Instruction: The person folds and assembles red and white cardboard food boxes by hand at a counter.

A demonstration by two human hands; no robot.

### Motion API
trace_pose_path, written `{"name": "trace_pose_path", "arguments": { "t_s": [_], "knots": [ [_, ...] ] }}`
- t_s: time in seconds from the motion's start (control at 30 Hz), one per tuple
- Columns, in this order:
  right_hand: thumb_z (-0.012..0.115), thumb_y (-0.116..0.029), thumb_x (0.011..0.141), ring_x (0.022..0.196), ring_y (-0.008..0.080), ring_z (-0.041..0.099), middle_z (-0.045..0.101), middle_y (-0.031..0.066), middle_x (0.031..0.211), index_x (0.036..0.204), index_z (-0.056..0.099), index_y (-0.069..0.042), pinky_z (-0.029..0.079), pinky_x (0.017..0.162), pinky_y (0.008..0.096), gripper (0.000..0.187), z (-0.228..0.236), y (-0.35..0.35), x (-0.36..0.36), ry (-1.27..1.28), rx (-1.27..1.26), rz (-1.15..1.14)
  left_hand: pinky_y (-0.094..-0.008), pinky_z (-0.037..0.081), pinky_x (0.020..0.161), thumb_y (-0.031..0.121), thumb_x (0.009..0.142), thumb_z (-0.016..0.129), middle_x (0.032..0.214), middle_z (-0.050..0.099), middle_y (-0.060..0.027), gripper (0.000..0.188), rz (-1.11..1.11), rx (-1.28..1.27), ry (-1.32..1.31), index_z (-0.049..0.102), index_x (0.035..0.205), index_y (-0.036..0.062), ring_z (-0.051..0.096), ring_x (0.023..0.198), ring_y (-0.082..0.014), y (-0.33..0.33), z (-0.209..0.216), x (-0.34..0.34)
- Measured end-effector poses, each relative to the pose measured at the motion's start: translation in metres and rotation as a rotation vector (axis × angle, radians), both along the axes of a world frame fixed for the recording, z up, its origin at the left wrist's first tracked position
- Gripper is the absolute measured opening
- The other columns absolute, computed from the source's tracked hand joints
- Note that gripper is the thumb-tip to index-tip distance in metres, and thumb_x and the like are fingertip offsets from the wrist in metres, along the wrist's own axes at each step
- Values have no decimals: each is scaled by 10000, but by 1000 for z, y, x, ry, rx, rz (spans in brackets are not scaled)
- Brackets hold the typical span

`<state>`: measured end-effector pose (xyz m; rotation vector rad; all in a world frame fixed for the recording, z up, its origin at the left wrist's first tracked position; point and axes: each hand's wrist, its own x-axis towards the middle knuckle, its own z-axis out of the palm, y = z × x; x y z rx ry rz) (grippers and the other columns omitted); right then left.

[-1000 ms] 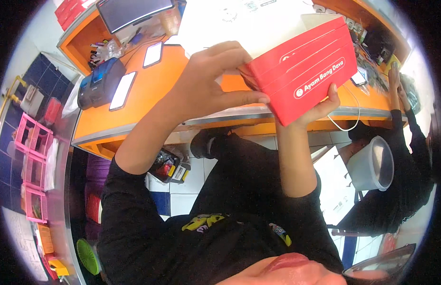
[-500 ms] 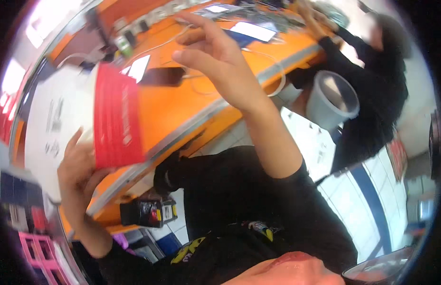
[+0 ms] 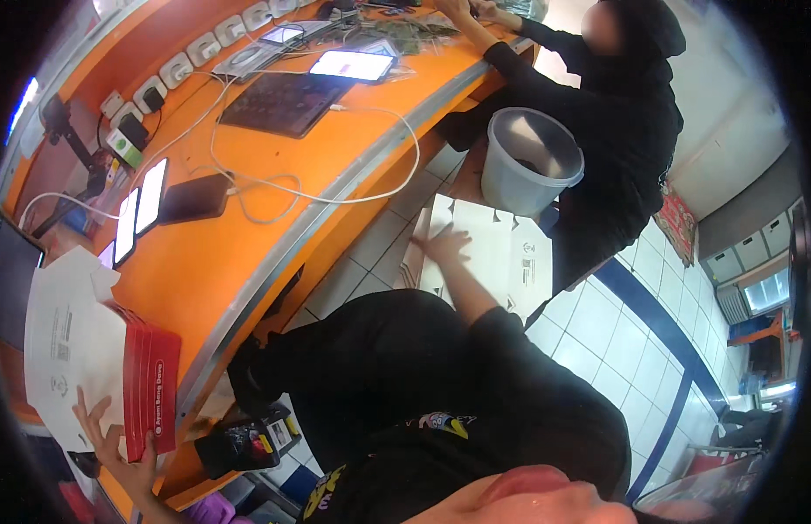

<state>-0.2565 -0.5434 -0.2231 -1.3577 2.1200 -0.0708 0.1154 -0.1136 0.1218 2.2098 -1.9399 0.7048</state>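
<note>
At the left edge of the orange table, a nested stack of red and white cardboard boxes [image 3: 150, 384] stands tilted, its white flaps spread toward the left. My left hand [image 3: 113, 441] grips its near corner, fingers spread over the white side and thumb against the red one. On the right, a second stack of white cardboard boxes [image 3: 488, 249] lies open side up, beside my knee. My right hand [image 3: 449, 249] is over its left end with fingers apart, touching the cardboard or just above it.
On the orange table [image 3: 353, 140] lie several phones, a dark tablet [image 3: 287, 103] and white cables [image 3: 405, 131]. Chargers line the back wall. A grey bucket [image 3: 532, 162] stands behind the right stack, beside a person in black [image 3: 615, 113]. A black box [image 3: 239, 445] is below the table edge.
The left stack has moved down and left with my left hand. My right hand has dropped from above the table to the right-hand cardboard stack. The view has shifted.
</note>
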Motion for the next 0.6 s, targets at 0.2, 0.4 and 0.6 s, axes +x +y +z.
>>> {"name": "trace_pose_path", "arguments": {
  "t_s": [0.2, 0.4, 0.6],
  "knots": [
    [532, -621, 808, 1414, 380, 48, 124, 241, 1512, 1448, 192, 9, 128, 1072, 625, 960, -51, 30, 13, 341, -250, 81, -619, 135, 1098, 208, 706, 715, 1216, 536, -153, 234, 20, -187, -193, 608, 875, 85, 336, 1321, -399, 18, -14, 29],
    [537, -498, 856, 1356, 361, 255, 324, 211, 1439, 1341, 410, 19, 300, 1044, 497, 720, -59, 26, -9, 168, -276, 116, -527, 402, 943, 190, 808, 668, 1039, 586, -165, 265, 87, -593, -322, 602, 1007, 27, 558, 1047, -342, 81, -127, 28],
    [615, -292, 806, 878, 365, 653, 671, 210, 927, 958, 702, -14, 518, 793, 389, 329, -23, 9, -17, 42, -363, -16, -415, 408, 813, 173, 680, 710, 875, 575, -92, 252, -98, -175, 846, 618, 909, 123, 553, 880, -259, -30, -310, -157]
  ]
}}
